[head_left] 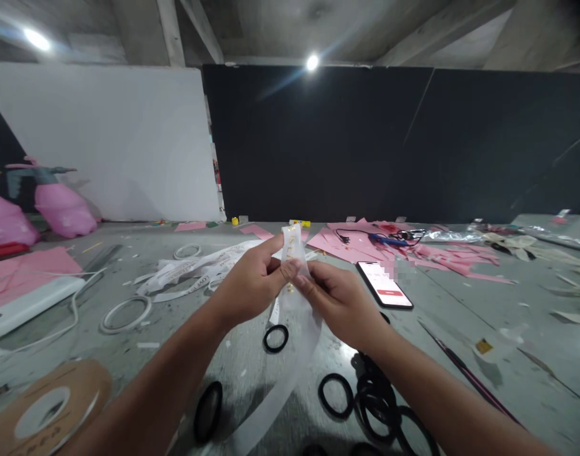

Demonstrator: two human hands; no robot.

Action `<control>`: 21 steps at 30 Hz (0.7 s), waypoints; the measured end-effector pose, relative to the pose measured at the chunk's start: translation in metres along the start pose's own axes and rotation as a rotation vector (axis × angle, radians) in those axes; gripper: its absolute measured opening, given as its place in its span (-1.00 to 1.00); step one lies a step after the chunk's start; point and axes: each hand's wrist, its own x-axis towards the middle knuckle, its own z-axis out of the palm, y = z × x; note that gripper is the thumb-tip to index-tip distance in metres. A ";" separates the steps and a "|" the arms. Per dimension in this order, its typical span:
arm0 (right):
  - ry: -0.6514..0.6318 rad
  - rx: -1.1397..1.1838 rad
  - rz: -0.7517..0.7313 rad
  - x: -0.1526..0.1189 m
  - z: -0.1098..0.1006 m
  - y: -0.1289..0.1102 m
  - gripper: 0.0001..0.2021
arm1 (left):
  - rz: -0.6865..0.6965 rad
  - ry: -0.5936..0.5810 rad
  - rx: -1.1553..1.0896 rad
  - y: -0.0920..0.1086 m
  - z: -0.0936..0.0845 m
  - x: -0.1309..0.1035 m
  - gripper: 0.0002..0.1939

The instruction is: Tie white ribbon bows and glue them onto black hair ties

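Observation:
Near the middle of the view, a translucent white ribbon (pixel 306 329) with gold lettering is pinched between both hands. My left hand (pixel 256 275) grips its upper part, thumb pressed on the ribbon. Close beside it, my right hand (pixel 340 294) pinches the ribbon's edge between thumb and fingers. The ribbon's upper end stands folded above the fingers, and its long tail curves down to the lower left. Below the hands lies a black ring (pixel 275 327). More black rings (pixel 336 378) are gathered under my right forearm, partly hidden by it.
Loose printed ribbons (pixel 185 271) lie behind my left hand. A lit phone (pixel 385 285), pink paper (pixel 340 240) and scissors (pixel 465 370) are to the right. On the left are a cardboard spool (pixel 88 386), a white ring (pixel 104 322), a white device (pixel 33 305) and pink spray bottles (pixel 64 206).

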 end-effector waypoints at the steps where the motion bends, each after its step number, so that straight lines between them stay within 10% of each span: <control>1: 0.010 0.008 0.016 0.000 0.000 0.000 -0.65 | -0.007 0.020 0.001 0.000 0.000 0.000 -0.64; 6: 0.123 0.124 0.103 0.002 0.000 0.004 -0.67 | -0.004 0.230 -0.037 -0.002 0.004 0.002 -0.56; 12: 0.098 0.144 0.070 0.001 0.000 0.000 -0.71 | 0.029 0.091 0.145 -0.006 0.005 0.005 -0.70; 21: -0.019 0.285 0.224 0.003 0.003 0.000 -0.79 | -0.036 0.242 0.014 -0.003 0.005 0.005 -0.75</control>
